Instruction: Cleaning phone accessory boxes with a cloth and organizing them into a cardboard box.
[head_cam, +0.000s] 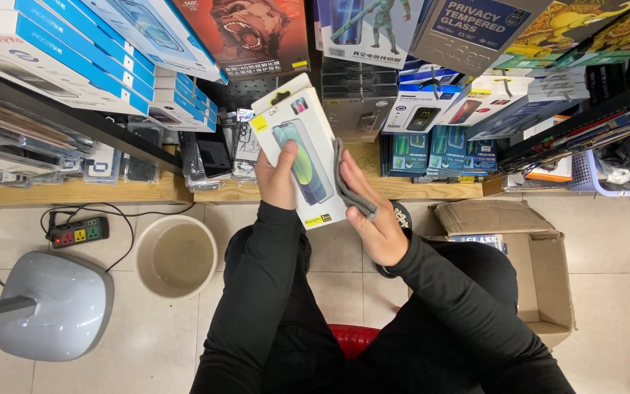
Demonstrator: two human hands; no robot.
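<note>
Hands hold white box [302,149], grey cloth [350,186].

Bright, even overhead light, soft shadows, sharp focus w/ slight wide-angle bend at edges, faint glare on floor tiles [625,241].

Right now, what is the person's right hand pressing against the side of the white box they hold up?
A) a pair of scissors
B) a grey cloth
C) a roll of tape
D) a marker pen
B: the right hand holds a folded grey cloth against the edge of the white box, which the left hand grips from the other side.
</note>
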